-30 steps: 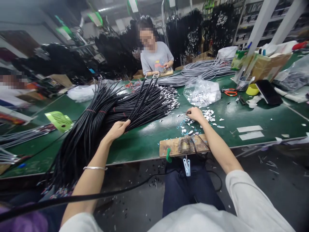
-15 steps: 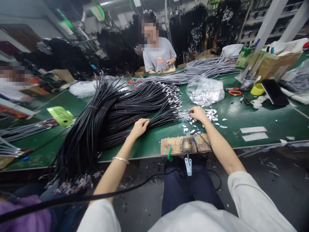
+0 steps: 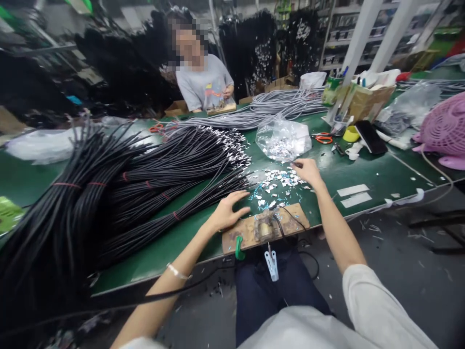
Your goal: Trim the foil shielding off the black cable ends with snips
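My left hand (image 3: 230,211) has its fingers spread and holds nothing. It is over the table between the tips of the black cables (image 3: 203,201) and a wooden board (image 3: 238,235). A small motor-like device (image 3: 264,229) is mounted on that board, with a green clamp (image 3: 240,248) and a light blue clip (image 3: 271,265) at its front. My right hand (image 3: 308,173) is closed in a pinch at the right side of the white and blue scraps (image 3: 278,179). Something small and dark shows at its fingertips, too small to name.
Beyond the scraps lies a clear plastic bag (image 3: 283,138) of bits. Orange-handled scissors (image 3: 322,138), a phone (image 3: 370,137) and a pink fan (image 3: 445,128) are to the right. Grey cables (image 3: 286,103) run along the back, where a person (image 3: 203,82) sits.
My left hand has come off the black cables, moved toward the board and spread its fingers. My right hand has shifted right across the scraps, still pinched. The view has turned right.
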Tool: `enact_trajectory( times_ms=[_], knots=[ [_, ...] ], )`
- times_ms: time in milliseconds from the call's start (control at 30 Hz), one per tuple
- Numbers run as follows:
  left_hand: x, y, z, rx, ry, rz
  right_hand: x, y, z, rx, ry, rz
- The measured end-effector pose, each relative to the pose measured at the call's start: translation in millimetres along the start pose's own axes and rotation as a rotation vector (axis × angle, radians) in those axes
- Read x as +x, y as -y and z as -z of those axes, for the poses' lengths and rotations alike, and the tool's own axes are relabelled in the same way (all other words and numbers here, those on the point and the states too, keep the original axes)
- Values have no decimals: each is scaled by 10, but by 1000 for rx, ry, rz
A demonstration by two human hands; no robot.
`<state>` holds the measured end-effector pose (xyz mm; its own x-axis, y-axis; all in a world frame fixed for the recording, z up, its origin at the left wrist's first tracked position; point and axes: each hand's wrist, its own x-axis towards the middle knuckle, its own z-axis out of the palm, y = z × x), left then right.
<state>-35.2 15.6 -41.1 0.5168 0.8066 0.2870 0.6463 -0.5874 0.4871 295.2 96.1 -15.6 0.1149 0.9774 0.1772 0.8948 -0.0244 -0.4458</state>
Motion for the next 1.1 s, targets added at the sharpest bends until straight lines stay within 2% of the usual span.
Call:
enact_trajectory(
  times_ms=[100, 200, 300, 467, 600, 700, 800, 867, 933, 1033, 1100],
  knots=[
    [-108, 116, -111, 122, 153, 9, -14, -386, 104, -18, -92, -161],
    [25, 134, -271, 238, 174, 31, 20, -524, 62, -36, -150, -273],
    [253, 63, -445, 285, 114, 20, 62, -466, -34, -40, -163, -289],
    [605, 10, -712, 208, 155, -91, 84, -373, -80, -52, -154, -303],
    [964, -36, -938, 115, 91, -35, 84, -309, -96, -50, -165, -367],
    [1233, -172, -1034, 14, 24, -7, 98, -190, -157, -17, -186, -417],
    [1338, -343, -973, -114, -57, -126, 123, -83, -218, 34, -209, -429],
    [1269, -410, -844, -158, -138, -244, 142, -59, -238, 67, -224, -436],
    [1108, -397, -666, -102, -184, -319, 160, -69, -244, 98, -243, -446],
    [794, -217, -363, 47, -278, -216, 175, -101, -241, 148, -289, -457],
    [609, -23, -165, 154, -380, -53, 172, -105, -236, 180, -332, -464]
  ],
)
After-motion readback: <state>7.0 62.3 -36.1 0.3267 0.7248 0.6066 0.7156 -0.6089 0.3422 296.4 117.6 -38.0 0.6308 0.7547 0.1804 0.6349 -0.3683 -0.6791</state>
